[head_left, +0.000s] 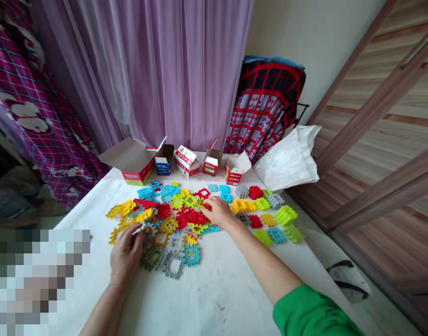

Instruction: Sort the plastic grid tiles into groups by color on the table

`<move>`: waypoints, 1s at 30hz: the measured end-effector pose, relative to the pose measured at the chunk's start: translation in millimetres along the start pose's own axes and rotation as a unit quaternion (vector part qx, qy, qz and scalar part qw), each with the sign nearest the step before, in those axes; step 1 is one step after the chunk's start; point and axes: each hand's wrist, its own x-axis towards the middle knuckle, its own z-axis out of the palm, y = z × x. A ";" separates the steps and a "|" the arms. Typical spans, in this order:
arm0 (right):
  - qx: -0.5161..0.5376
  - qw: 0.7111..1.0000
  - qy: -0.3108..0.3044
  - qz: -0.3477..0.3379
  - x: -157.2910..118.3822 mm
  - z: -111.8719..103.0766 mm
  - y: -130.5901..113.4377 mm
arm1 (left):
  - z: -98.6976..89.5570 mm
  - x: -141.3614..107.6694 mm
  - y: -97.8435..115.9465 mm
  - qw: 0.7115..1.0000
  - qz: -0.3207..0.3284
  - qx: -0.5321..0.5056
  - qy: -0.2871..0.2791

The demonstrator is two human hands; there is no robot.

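A loose heap of plastic interlocking building tiles in red, yellow, blue, green and grey lies in the middle of the table. My left hand (126, 249) is at the heap's near left edge, thumb and fingers curled around a grey interlocking tile (147, 229). My right hand (219, 211) reaches into the heap's right side, its bent fingers down at the red tiles (191, 218); what is between its fingertips is hidden. Nearest me lie a grey frame tile (167, 267) and a blue window tile (191, 255).
Small stacks sorted by colour, such as green tiles (286, 215), stand on the right of the white-covered table (200, 298). Several opened cardboard boxes, including a large one (139, 177), line the back. A white bag (287, 161) stands at the back right.
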 end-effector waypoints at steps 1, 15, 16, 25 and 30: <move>-0.009 1.000 -0.006 -0.005 7.5 7.8 -8.8 | -0.1 -0.1 0.0 1.000 -0.004 -0.005 0.003; -0.067 0.997 -0.034 0.024 36.9 26.8 -28.0 | 3.4 -2.4 -2.7 0.999 -0.025 -0.029 0.014; -0.069 0.997 -0.036 0.014 34.2 25.5 -26.3 | 3.4 -2.3 -2.4 0.999 -0.026 -0.030 0.012; -0.088 0.993 -0.066 -0.039 42.2 19.7 -29.8 | 1.6 -2.0 1.6 0.999 -0.025 -0.021 0.013; -0.149 0.965 -0.174 -0.128 62.2 15.2 -33.9 | 1.9 -1.7 0.9 1.000 -0.020 -0.013 0.018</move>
